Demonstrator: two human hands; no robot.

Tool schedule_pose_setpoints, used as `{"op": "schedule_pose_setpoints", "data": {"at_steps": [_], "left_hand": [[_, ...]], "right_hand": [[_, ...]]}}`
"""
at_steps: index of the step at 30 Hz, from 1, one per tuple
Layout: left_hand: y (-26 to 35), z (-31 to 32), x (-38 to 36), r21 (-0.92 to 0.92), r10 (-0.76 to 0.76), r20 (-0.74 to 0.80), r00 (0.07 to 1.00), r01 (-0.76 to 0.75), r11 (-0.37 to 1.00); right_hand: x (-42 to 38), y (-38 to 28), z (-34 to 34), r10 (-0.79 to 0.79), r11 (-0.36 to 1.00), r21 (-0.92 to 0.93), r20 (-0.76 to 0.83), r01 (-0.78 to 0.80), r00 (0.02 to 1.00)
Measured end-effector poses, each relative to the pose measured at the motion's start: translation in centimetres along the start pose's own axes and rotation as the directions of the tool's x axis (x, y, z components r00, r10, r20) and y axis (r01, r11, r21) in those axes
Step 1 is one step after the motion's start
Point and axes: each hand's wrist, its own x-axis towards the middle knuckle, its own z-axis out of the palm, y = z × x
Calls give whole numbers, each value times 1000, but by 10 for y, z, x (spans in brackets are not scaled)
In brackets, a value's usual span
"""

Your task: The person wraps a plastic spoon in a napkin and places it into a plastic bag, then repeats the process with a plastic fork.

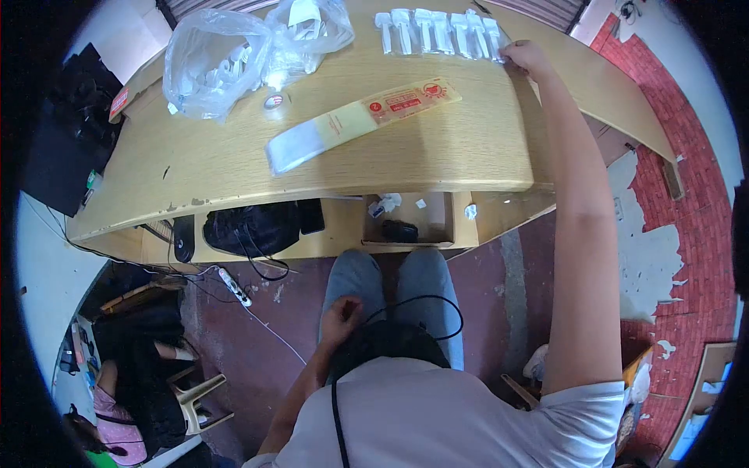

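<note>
At the far right of the table, my right hand (528, 59) has its fingers closed at the edge of the end packet (493, 39) in a row. The row holds several small clear packets (425, 33), each with a white T-shaped or spoon-like plastic piece inside. My left hand (342, 318) rests low over my lap, fingers curled, with nothing visible in it. A long flat plastic sleeve (343, 129), clear at one end and yellow with red print at the other, lies across the middle of the table. Beside it is a roll of clear tape (275, 103).
Two clear plastic bags (214, 66) with white pieces stand at the back left of the table (218, 160). Below is an open compartment (437, 222) with small items, and a black bag (253, 226). A power strip (234, 286) lies on the floor; another person sits lower left.
</note>
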Motion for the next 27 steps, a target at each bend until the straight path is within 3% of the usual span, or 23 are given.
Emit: {"op": "schedule_pose_setpoints", "data": {"at_steps": [4, 7, 9, 12, 16, 18, 22, 24, 26, 27], "left_hand": [[0, 1, -1, -84, -8, -4, 1000, 8, 996], [11, -1, -2, 24, -30, -22, 999, 30, 999], [0, 3, 0, -11, -8, -23, 1000, 8, 1000], [6, 0, -3, -38, -42, -18, 999, 41, 998], [-14, 5, 0, -43, -97, 18, 995, 97, 994], [-19, 8, 1, -32, -101, 8, 995, 101, 994], [0, 1, -1, 40, -81, 2, 997, 81, 996], [-8, 3, 0, 14, -29, -18, 999, 29, 999], [-6, 1, -2, -9, 24, -39, 999, -24, 1000], [3, -2, -2, -16, -57, -2, 998, 57, 998]], "right_hand": [[-5, -6, -12, 27, 999, -40, 74, -24, 997], [-11, -12, -19, 70, 997, -50, 84, -66, 994], [-10, -12, -13, 120, 990, -79, -1, -120, 993], [-5, -9, -9, 111, 989, -107, 64, -104, 992], [-2, -4, -6, 94, 995, 12, 63, -95, 994], [0, 0, -4, 73, 996, 44, -21, -72, 997], [-14, -11, -22, 68, 997, 18, 65, -69, 996], [-40, -30, -34, -45, 993, -114, -97, 34, 994], [-51, -30, -52, -232, 959, 128, -169, 255, 958], [-74, -44, -61, -244, 945, 180, -170, 273, 955]]}}
